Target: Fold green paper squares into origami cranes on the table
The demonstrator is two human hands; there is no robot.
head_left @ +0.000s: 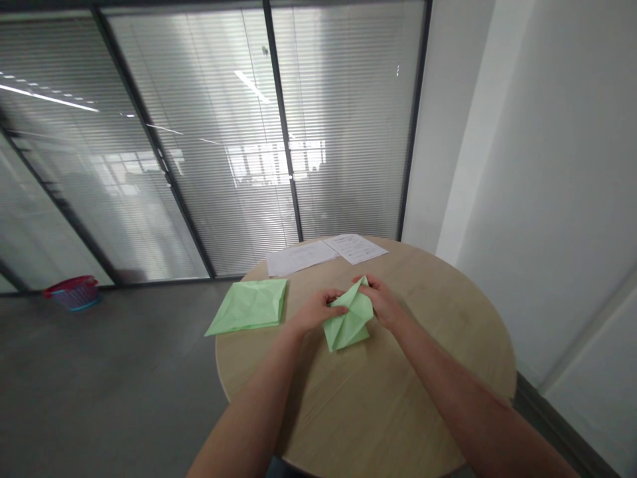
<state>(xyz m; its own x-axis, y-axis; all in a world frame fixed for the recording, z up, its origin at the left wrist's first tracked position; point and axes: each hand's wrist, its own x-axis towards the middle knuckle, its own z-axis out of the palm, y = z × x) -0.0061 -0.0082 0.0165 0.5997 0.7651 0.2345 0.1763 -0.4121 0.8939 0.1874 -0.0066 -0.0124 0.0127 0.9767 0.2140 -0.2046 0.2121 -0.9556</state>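
Note:
Between my hands is a creased, partly folded sheet of light green paper (pixel 348 323), held just over the round wooden table. My left hand (pixel 318 311) pinches its upper left edge, thumb lying on top of the paper. At the upper right, my right hand (pixel 381 299) grips the raised corner, with some of its fingers hidden behind the paper. To the left lies a larger stack of green paper (pixel 253 304) with fold creases, one corner sticking out past the table's edge.
Two white printed sheets (pixel 303 257) (pixel 355 248) lie at the far side of the round table (pixel 448 318). Glass panels with blinds (pixel 348 133) stand behind it, and a white wall (pixel 557 166) rises to the right. A red and blue basket (pixel 74 293) sits on the grey floor.

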